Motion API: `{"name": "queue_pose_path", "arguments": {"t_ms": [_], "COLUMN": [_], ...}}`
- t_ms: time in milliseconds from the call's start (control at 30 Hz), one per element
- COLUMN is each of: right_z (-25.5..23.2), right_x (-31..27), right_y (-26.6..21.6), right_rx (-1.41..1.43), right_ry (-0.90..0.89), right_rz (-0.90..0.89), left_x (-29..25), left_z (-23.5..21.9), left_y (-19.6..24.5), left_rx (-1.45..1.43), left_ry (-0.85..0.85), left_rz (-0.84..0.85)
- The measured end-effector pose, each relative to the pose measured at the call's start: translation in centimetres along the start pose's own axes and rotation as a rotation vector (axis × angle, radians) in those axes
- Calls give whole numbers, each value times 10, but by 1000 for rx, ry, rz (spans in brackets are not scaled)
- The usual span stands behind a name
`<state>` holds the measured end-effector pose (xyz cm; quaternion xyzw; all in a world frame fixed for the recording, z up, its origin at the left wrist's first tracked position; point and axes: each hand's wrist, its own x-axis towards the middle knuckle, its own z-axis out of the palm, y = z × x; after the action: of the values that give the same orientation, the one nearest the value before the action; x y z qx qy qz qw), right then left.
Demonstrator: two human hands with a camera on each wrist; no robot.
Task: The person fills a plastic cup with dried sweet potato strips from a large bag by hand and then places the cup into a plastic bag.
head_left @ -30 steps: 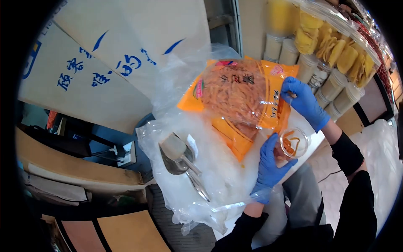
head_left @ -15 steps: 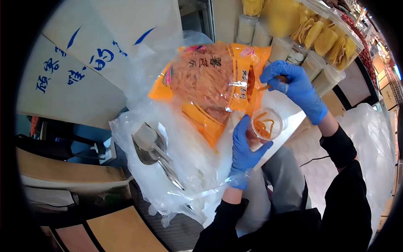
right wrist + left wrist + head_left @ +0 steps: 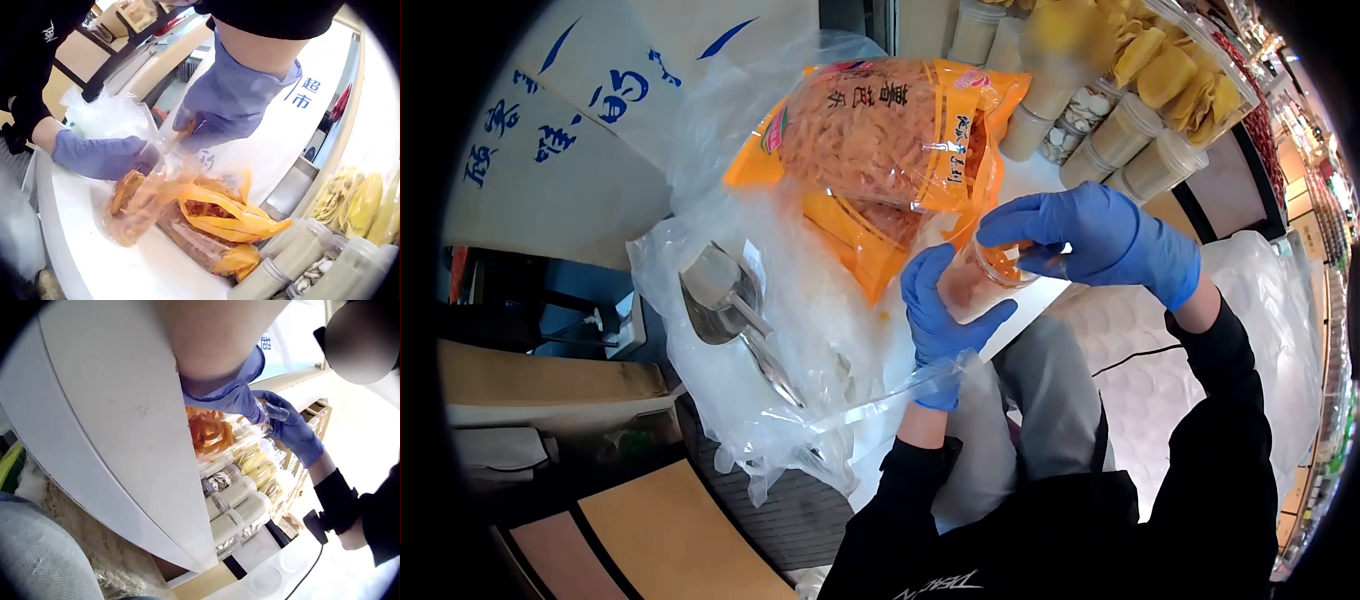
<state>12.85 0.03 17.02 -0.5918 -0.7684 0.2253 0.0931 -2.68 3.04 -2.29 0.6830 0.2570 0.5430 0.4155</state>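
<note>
In the head view my blue-gloved left hand [image 3: 940,315] holds a clear plastic jar [image 3: 968,292], its fingers and thumb around the side. Orange dried fruit strips [image 3: 128,197] show inside the jar in the right wrist view. My gloved right hand [image 3: 1105,245] is at the jar's mouth, fingers bent over the rim, with an orange strip [image 3: 185,130] pinched between them. Beyond the jar lies an orange bag [image 3: 860,135] of the same strips, its torn end [image 3: 219,215] gaping. Another orange bag [image 3: 855,240] lies partly under it.
A metal scoop [image 3: 725,300] lies on clear plastic sheeting [image 3: 820,350] to the left. Lidded jars [image 3: 1155,165] stand at the back right beside a clear bin of yellow dried slices [image 3: 1160,65]. A white panel with blue characters [image 3: 625,100] is at the upper left.
My right hand has moved from the bag's open end down to the jar's mouth, bringing a strip. The jar, in my left hand, now leans more. The head view has shifted.
</note>
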Motion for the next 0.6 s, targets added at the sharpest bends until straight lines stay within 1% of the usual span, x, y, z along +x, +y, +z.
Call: {"name": "queue_pose_path", "arguments": {"t_ms": [33,133,233,333,433,533,567,600], "right_z": [-1,7,3,-3,-16,-16,-23,-24], "right_x": [0,3,4,2,-1,-1,3,9], "right_y": [0,15,15,8,-1,4,4,10], "right_rx": [46,-99,-117,-129,306,467,443,320], "right_ry": [-4,81,82,14,54,335,315,347], "right_rz": [36,-96,-132,-61,63,15,67,93], "left_x": [1,6,4,2,2,5,3,3], "left_z": [-2,2,14,17,7,10,9,7], "left_y": [2,8,2,-9,4,3,6,11], "left_rx": [17,-15,-108,-122,49,17,-11,-38], "left_ry": [-12,-122,-113,-227,-141,-96,-116,-134], "left_rz": [-12,-124,-249,-378,-100,-129,-158,-187]}}
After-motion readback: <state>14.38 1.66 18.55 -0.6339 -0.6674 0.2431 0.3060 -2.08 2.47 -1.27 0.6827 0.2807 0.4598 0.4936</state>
